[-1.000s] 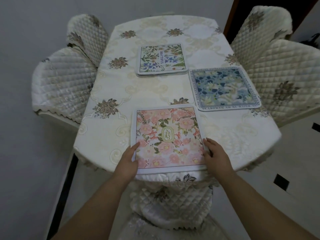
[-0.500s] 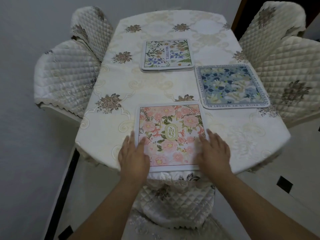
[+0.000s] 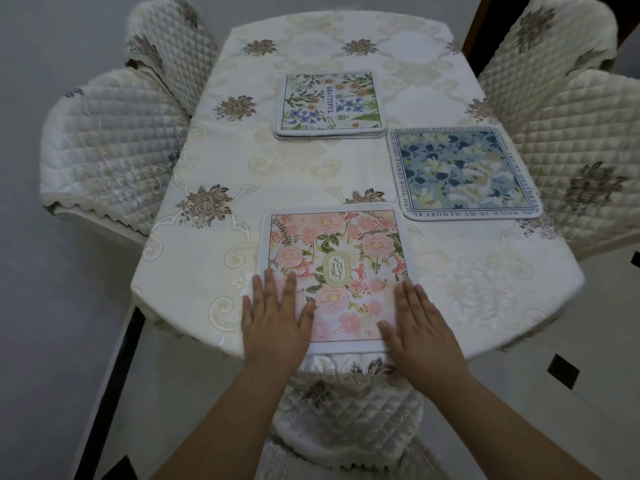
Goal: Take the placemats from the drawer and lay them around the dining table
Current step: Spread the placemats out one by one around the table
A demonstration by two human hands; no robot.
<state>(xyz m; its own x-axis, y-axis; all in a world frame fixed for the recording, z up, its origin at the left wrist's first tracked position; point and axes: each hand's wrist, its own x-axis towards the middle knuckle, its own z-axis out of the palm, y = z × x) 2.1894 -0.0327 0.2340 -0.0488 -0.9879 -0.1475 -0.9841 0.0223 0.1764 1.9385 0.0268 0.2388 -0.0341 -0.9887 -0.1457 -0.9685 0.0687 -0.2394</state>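
Observation:
A pink floral placemat (image 3: pixel 341 258) lies flat at the near edge of the dining table (image 3: pixel 214 237), which wears a cream embroidered cloth. My left hand (image 3: pixel 275 318) presses flat on the mat's near left corner, fingers straight. On the near right corner my right hand (image 3: pixel 419 322) lies flat the same way. A blue floral placemat (image 3: pixel 462 173) sits at the table's right side. Towards the far middle rests a small stack of placemats (image 3: pixel 329 103), the top one white with green and blue flowers.
Quilted cream chairs surround the table: two on the left (image 3: pixel 110 147), two on the right (image 3: pixel 571 140), and one (image 3: pixel 349 417) tucked under the near edge between my arms. The floor is pale tile with dark insets (image 3: pixel 562 370).
Both hands have gone from holding the pink mat's side edges to lying flat on top of its near corners. The mat itself has stayed in place.

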